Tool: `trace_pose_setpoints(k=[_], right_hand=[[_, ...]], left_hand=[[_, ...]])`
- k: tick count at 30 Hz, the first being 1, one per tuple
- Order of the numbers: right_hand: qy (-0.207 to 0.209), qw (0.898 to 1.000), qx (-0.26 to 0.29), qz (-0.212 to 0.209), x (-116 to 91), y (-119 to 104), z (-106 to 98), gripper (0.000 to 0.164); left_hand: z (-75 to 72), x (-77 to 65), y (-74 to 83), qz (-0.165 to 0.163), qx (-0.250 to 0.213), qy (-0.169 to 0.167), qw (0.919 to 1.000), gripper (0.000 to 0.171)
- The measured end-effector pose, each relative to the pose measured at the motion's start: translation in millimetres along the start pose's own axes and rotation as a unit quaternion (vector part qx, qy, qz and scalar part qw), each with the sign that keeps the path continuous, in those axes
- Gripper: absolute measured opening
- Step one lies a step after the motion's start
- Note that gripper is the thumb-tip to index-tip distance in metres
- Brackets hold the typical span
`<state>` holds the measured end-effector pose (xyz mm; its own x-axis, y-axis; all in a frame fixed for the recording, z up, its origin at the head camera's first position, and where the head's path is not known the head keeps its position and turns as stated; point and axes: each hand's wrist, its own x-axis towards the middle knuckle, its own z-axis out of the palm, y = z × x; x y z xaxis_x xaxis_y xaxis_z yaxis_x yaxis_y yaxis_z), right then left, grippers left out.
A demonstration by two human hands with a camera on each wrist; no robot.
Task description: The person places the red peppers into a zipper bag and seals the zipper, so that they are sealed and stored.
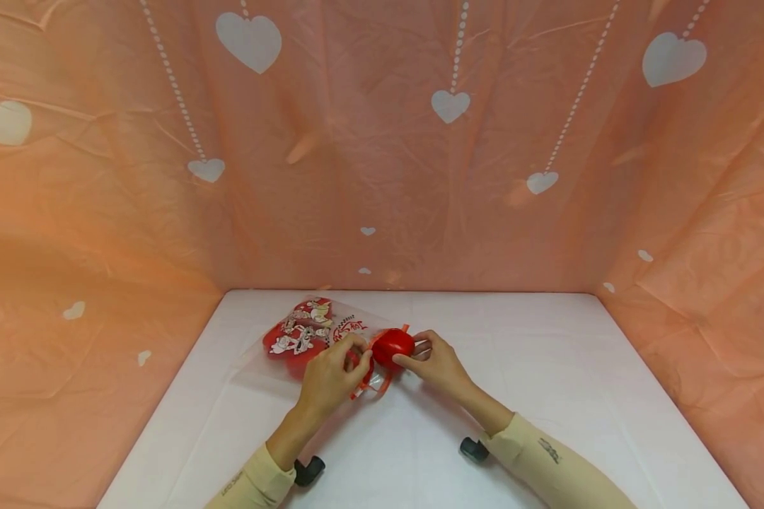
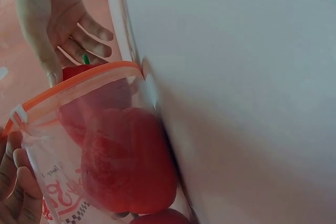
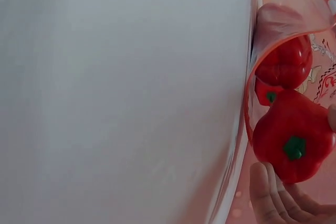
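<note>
A clear zip bag [image 1: 349, 328] with red print and orange edging lies on the table, its mouth towards the right. My left hand [image 1: 331, 376] pinches the bag's rim beside the opening. At the mouth is a red bell pepper [image 1: 393, 345] with a green stem, partly inside the bag. My right hand [image 1: 444, 369] holds this pepper by its stem end, thumb on one side and fingers on the other. Inside the bag, another red bell pepper [image 2: 128, 163] shows through the plastic in the left wrist view. More red peppers [image 3: 286, 61] sit deeper in the bag.
The white table [image 1: 535, 353] spreads around the bag. Peach curtains [image 1: 382, 177] with white hearts stand at the back and sides. Dark wrist-worn camera parts [image 1: 309, 471] hang beside both sleeves.
</note>
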<state>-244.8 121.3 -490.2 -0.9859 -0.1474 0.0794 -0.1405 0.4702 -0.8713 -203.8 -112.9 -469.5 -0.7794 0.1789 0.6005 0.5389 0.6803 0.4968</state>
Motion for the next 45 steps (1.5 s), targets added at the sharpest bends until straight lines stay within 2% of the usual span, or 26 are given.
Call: trace_pose_setpoints(k=[3,10,14,18,25,32,37,45], right_hand=[[0.002,1.0,0.019,0.005,1,0,3,0.057],[-0.021,0.994,0.109,0.018,3,2,6,0.06],[-0.039,0.994,0.102,0.006,2,4,3,0.062],[-0.041,0.994,0.106,0.001,2,3,2,0.057],[-0.012,0.993,0.118,0.016,3,8,6,0.044],[-0.01,0.993,0.107,0.043,6,9,8,0.039],[-0.026,0.984,0.16,0.072,9,10,10,0.034],[-0.053,0.957,0.271,0.091,10,9,16,0.037]], left_hand=[[0.0,0.4,0.3,0.002,0.001,-0.003,1.0,0.023],[1.0,-0.7,0.3,-0.004,-0.003,-0.005,1.0,0.023],[0.6,-0.4,2.0,-0.008,0.004,-0.007,0.9999,0.023],[0.8,-0.1,2.1,-0.008,0.006,-0.004,0.9999,0.023],[1.3,-0.2,1.4,-0.007,0.005,-0.006,0.9999,0.023],[1.4,-0.4,1.4,-0.012,0.002,-0.009,0.9999,0.023],[1.3,-0.6,1.0,-0.009,-0.004,-0.005,0.9999,0.022],[1.3,0.6,-0.9,-0.006,0.007,0.002,1.0,0.02]])
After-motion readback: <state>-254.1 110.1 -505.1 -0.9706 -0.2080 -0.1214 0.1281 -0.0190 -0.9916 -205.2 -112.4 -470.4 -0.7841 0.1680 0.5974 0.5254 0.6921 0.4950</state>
